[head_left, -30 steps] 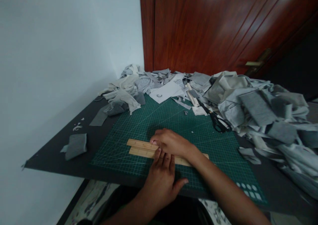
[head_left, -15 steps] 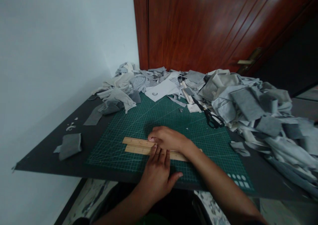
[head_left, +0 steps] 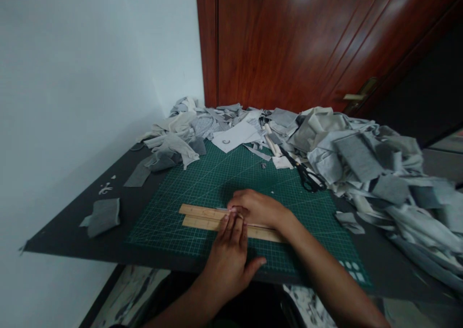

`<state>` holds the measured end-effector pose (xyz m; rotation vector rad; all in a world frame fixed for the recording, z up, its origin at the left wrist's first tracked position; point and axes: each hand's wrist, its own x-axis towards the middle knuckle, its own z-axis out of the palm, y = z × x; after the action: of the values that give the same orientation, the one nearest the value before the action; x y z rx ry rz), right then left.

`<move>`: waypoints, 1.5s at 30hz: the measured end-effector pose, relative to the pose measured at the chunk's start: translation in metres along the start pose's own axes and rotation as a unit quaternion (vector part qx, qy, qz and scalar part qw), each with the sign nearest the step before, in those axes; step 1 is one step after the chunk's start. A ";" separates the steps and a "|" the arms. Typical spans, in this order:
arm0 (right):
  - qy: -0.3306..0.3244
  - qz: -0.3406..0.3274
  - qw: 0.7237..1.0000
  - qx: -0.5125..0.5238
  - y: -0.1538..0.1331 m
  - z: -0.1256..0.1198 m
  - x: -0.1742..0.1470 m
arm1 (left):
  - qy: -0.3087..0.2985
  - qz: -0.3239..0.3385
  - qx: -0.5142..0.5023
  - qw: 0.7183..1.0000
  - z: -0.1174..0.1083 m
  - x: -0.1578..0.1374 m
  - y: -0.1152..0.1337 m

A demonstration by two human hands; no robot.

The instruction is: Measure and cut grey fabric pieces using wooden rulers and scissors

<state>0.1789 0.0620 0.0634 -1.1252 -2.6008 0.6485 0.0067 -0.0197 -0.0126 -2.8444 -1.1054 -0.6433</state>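
Two wooden rulers [head_left: 200, 220] lie side by side, slightly offset, on the green cutting mat [head_left: 159, 212]. My left hand [head_left: 227, 251] rests on them, its fingers stretched flat and its thumb held out to the right. Just beyond, at the rulers' far edge, my right hand [head_left: 258, 206] is closed with curled fingers, close to the left fingertips. What it grips, if anything, is hidden. A thin pale strip [head_left: 222, 208] shows along the far ruler edge, left of the right hand.
Black-handled scissors [head_left: 307, 178] lie at the mat's upper right. Heaped grey and white fabric scraps [head_left: 347, 144] line the back and right. A folded grey cloth piece [head_left: 104, 217] sits on the dark table [head_left: 72, 243] at left. White paper [head_left: 235, 136] lies at the back.
My right hand has slid to the right along the rulers' far edge, uncovering the pale strip. My left hand stays pressed on the rulers. The view has tilted slightly.
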 end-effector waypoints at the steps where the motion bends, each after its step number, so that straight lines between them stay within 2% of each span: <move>1: 0.000 0.001 1.000 -0.001 0.001 -0.001 -0.003 | 0.000 0.003 0.001 1.000 0.001 0.000 0.000; 15: 0.018 0.052 0.998 0.006 0.016 -0.010 -0.051 | 0.026 0.012 0.031 0.999 0.002 -0.001 -0.001; 23: 0.023 0.069 0.997 -0.010 0.023 -0.019 -0.064 | 0.025 0.012 0.015 1.000 0.004 -0.003 -0.002; 26: 0.065 0.058 0.996 0.017 0.027 -0.019 -0.063 | 0.030 0.013 0.016 0.999 0.004 -0.003 -0.003; 32: 0.224 0.056 0.968 0.095 0.033 -0.004 -0.048 | 0.028 0.007 0.016 0.999 0.008 -0.004 -0.003; 35: 0.283 0.083 0.941 0.167 0.036 0.007 -0.042 | 0.023 0.003 0.007 1.000 0.007 -0.004 -0.002; 37: 0.319 0.111 0.908 0.248 0.038 0.011 -0.039 | 0.016 0.003 0.008 1.000 0.004 -0.003 -0.001; 39: 0.341 0.140 0.857 0.359 0.039 0.014 -0.038 | 0.006 0.006 0.013 1.000 0.002 -0.002 0.000; 43: 0.332 0.201 0.726 0.567 0.040 0.012 -0.036 | -0.005 0.006 0.015 1.000 0.000 -0.002 0.001; 44: 0.320 0.211 0.711 0.590 0.041 0.011 -0.035 | -0.006 0.006 0.015 1.000 0.000 -0.002 0.001; 45: 0.304 0.218 0.708 0.599 0.041 0.010 -0.035 | -0.006 0.007 0.014 1.000 0.000 -0.002 0.000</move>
<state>0.2254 0.0581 0.0335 -1.1019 -0.8978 1.4235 0.0059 -0.0211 -0.0132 -2.8326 -1.0866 -0.6062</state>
